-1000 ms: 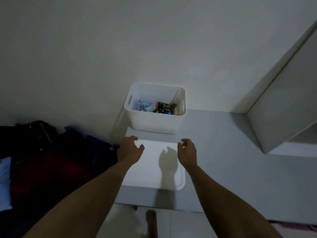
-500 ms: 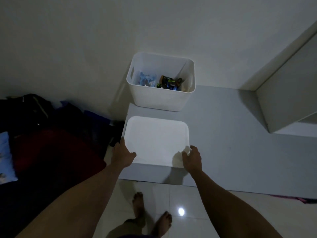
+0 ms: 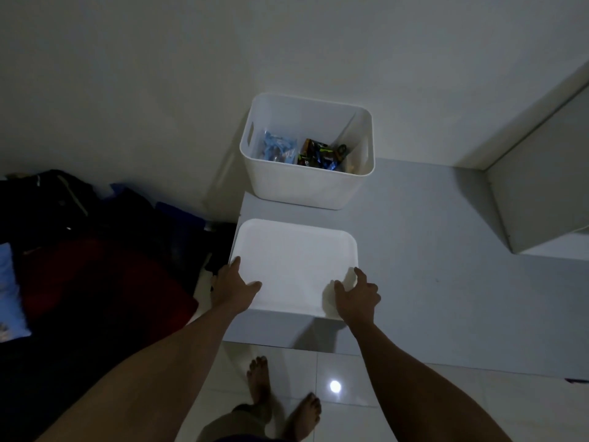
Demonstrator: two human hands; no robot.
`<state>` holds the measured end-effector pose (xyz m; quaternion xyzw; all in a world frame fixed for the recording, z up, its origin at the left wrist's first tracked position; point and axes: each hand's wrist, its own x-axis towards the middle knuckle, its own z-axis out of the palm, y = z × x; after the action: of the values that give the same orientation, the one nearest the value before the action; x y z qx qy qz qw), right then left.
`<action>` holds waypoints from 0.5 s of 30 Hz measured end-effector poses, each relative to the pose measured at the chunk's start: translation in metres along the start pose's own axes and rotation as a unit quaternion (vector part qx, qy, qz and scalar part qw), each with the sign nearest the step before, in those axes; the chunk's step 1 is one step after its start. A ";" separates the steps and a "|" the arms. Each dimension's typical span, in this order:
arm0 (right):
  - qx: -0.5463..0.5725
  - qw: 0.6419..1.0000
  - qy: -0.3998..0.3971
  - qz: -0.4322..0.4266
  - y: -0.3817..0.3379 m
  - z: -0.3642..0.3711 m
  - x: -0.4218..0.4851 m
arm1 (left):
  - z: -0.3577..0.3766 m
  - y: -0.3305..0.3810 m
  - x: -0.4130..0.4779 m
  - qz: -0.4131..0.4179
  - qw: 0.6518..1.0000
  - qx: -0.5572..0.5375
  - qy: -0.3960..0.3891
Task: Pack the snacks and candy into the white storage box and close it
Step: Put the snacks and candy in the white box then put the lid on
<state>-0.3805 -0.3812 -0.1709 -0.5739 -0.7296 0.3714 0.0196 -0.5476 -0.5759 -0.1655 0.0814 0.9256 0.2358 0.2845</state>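
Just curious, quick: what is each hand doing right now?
Left hand: holds the white lid at its near-left corner.
Right hand: holds the lid at its near-right corner.

Only one head-worn view is given, aimed forward and steeply down; the white storage box (image 3: 306,186) is seen near, from above its front side.

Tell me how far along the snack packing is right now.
Done: snack packets lie inside the white storage box. In hand: the left hand and right hand grip the near corners of the white lid, which sits on the grey surface in front of the box. Left: set the lid on the open box.
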 end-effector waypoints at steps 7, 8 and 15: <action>-0.017 0.997 0.064 -0.027 0.000 -0.011 -0.019 | -0.012 0.009 -0.025 0.053 0.997 -0.050 0.036; -0.012 0.997 0.068 -0.030 0.000 -0.015 -0.021 | -0.012 0.010 -0.029 0.058 0.996 -0.052 0.041; 0.036 0.978 0.168 -0.115 0.002 -0.056 -0.042 | -0.008 0.024 -0.073 0.128 0.984 -0.074 0.104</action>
<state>-0.3389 -0.3878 -0.1152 -0.5394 -0.7630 0.2909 0.2055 -0.4917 -0.5784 -0.1129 0.1527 0.9123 0.3450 0.1594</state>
